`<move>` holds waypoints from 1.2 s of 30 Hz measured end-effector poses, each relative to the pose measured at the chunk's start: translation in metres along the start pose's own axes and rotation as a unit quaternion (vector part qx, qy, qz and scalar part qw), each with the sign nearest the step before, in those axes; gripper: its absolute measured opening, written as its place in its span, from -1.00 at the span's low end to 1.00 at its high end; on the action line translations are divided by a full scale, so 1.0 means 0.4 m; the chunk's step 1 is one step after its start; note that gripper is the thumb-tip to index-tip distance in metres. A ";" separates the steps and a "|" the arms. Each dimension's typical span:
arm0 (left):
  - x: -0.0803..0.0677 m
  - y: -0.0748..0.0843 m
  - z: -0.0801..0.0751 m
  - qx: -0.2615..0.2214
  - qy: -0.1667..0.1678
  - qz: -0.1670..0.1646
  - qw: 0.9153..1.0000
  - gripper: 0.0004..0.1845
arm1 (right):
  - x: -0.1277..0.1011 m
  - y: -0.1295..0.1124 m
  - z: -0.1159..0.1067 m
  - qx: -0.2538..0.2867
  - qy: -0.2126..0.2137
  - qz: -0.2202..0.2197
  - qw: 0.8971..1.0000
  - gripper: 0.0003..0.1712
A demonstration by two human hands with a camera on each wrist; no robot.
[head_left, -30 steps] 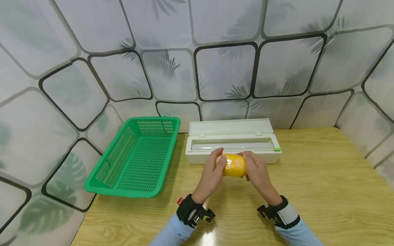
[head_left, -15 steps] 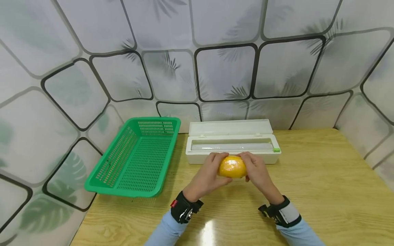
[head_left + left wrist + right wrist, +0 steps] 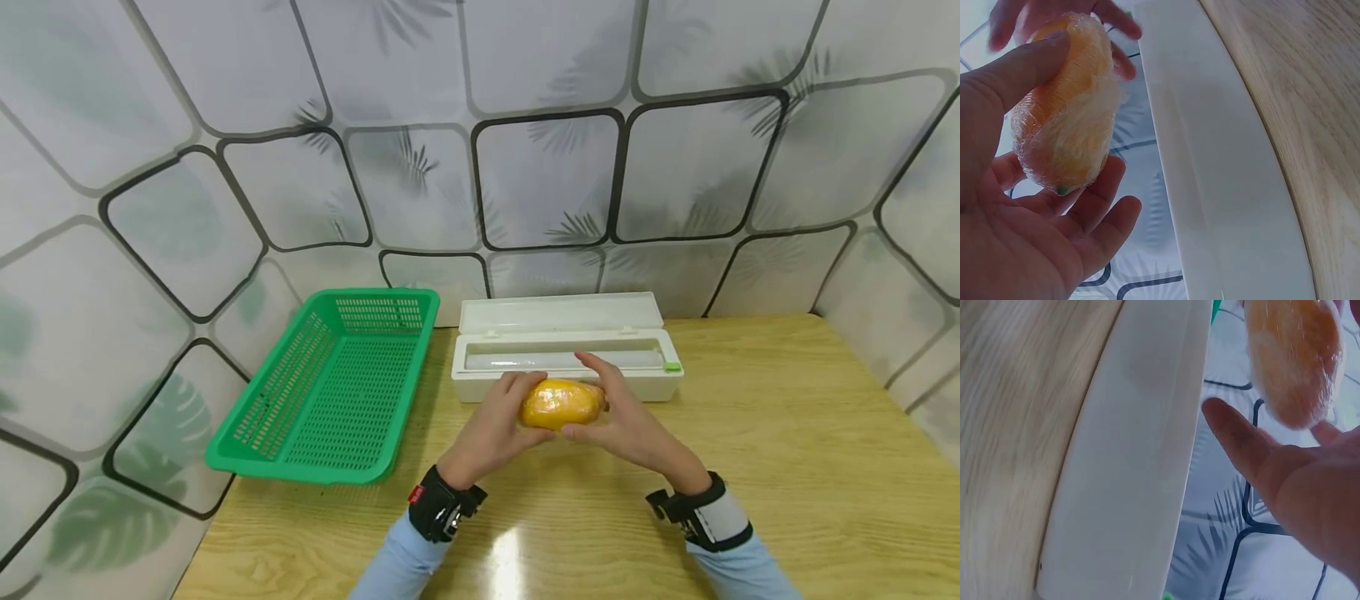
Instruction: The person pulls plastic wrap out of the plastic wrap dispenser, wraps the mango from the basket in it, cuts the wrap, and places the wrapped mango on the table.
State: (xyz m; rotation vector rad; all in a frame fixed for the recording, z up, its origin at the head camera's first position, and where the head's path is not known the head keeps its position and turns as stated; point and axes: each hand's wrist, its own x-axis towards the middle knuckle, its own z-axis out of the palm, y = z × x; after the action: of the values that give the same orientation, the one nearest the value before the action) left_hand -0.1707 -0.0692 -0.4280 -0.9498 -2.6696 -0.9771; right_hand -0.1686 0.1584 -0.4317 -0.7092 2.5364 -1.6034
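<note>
An oval yellow-orange fruit (image 3: 561,404), mango-like and wrapped in shiny cling film, is up in front of the white cling film dispenser (image 3: 480,389). My left hand (image 3: 491,429) holds its left end between thumb and fingers. In the left wrist view, the film (image 3: 1079,137) looks bunched and cloudy along one side, with a small green spot at the near tip. My right hand (image 3: 637,425) is spread beside the right end, index finger and thumb stretched out. The right wrist view shows its thumb (image 3: 1235,431) standing apart from the wrapped fruit (image 3: 1294,369).
The dispenser's lid (image 3: 558,312) is raised at the back, and a roll of film (image 3: 525,360) lies inside. A green slider (image 3: 672,367) sits at its right end. To the left stands a green perforated basket (image 3: 322,477) on the wooden table (image 3: 787,450), against a patterned wall.
The left hand has turned, its thumb shifting from the front to below the fruit. The right hand has loosened its hold and spread its fingers. The fruit has moved slightly left.
</note>
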 end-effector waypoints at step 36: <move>-0.003 -0.045 0.026 0.096 -0.131 0.013 0.987 -0.27 | -0.017 0.071 -0.023 -0.205 -0.066 -0.031 0.976 -0.25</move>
State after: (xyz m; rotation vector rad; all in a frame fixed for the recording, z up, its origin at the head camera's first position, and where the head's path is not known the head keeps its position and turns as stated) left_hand -0.1798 -0.0738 -0.4462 -1.1363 -2.8875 -0.6109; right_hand -0.1750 0.1789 -0.4534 -0.8999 2.7938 -1.0075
